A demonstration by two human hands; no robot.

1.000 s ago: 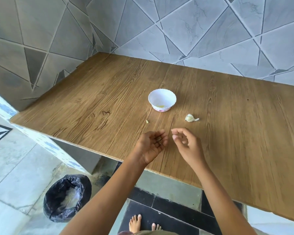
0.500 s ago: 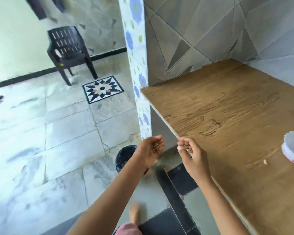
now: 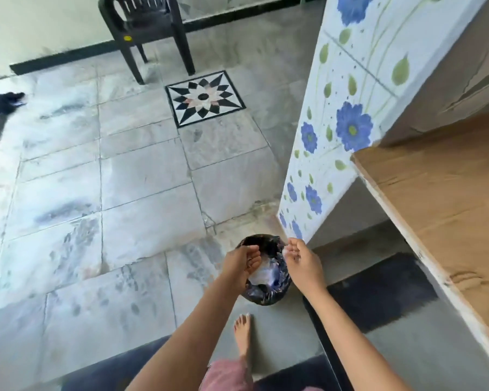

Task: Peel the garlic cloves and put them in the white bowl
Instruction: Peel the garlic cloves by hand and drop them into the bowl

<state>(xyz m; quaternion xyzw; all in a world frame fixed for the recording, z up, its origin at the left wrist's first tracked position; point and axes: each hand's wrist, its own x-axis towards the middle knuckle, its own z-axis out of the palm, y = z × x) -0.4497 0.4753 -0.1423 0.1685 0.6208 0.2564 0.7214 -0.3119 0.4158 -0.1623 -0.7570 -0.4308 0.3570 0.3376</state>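
The white bowl and the garlic cloves are out of view. Both my hands hang over a small bin lined with a black bag (image 3: 266,289) that stands on the floor. My left hand (image 3: 242,265) is cupped and tilted above the bin's left rim, fingers relaxed. Over the right rim, my right hand (image 3: 301,259) has loosely curled fingers, and I see nothing between them. Pale scraps lie inside the bag.
The wooden table (image 3: 449,207) runs along the right edge, beside a pillar tiled with blue flowers (image 3: 345,131). A dark plastic chair (image 3: 144,26) stands at the back. My bare foot (image 3: 243,334) is just behind the bin. A dark item (image 3: 1,101) lies far left.
My view has swung left and down from the table to the floor. Both hands moved off the table edge to above the bin. Bowl and garlic left the view.
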